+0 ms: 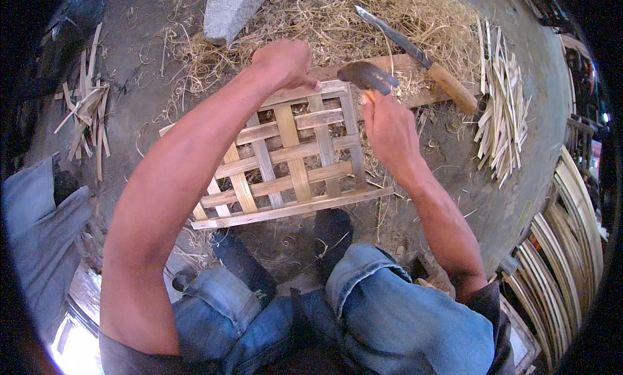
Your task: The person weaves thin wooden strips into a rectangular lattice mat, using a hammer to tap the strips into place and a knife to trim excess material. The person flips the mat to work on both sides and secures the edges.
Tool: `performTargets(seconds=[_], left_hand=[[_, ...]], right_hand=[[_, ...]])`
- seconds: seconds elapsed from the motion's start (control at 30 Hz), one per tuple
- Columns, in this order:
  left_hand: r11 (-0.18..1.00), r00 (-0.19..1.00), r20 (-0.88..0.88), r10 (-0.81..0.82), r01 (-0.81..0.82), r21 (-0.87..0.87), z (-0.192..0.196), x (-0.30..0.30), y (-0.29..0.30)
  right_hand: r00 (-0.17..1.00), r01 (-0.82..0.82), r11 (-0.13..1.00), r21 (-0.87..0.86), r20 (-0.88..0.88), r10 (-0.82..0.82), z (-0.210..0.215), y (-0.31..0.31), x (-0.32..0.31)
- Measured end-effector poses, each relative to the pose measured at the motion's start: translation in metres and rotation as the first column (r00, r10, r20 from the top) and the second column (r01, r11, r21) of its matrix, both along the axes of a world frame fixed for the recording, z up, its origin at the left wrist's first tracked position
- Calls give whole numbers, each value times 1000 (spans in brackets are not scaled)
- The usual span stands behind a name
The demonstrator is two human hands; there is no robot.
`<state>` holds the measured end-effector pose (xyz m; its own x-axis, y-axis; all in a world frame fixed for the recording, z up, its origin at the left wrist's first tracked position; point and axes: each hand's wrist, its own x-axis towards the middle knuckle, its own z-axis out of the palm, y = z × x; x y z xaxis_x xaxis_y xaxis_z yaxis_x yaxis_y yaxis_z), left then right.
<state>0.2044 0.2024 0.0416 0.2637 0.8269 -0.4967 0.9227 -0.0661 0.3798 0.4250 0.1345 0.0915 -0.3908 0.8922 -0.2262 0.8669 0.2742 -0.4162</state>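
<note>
The flat lattice panel of pale woven strips (295, 156) is at the near side of the long brown wooden plank (412, 82). The left hand (283, 65) is folded at the panel's far edge, thumb touching; what its hidden fingers grasp, I cannot tell. The right hand (392, 132) is clenched around the dark-headed metal hammer (363, 75), near the plank

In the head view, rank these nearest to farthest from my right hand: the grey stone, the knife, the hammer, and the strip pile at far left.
From your right hand:
1. Hammer: gripped in it.
2. Knife: beyond, slightly right.
3. Grey stone: top, left of centre.
4. Strip pile: far left.
</note>
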Motion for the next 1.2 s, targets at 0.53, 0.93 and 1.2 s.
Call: performTargets(seconds=[0.53,0.93,1.2], left_hand=[[987,966,-258,37,6,162,32,13,-17],[980,985,-72,-156,164,111,17,-101,-43],[994,997,-8,74,-75,-83,5,-93,-54]], right_hand=[[989,85,994,64,-130,-76,7,-20,-12],[994,103,995,-3,-34,-103,-3,-21,-21],[990,4,999,-36,-143,-9,-6,-30,-60]])
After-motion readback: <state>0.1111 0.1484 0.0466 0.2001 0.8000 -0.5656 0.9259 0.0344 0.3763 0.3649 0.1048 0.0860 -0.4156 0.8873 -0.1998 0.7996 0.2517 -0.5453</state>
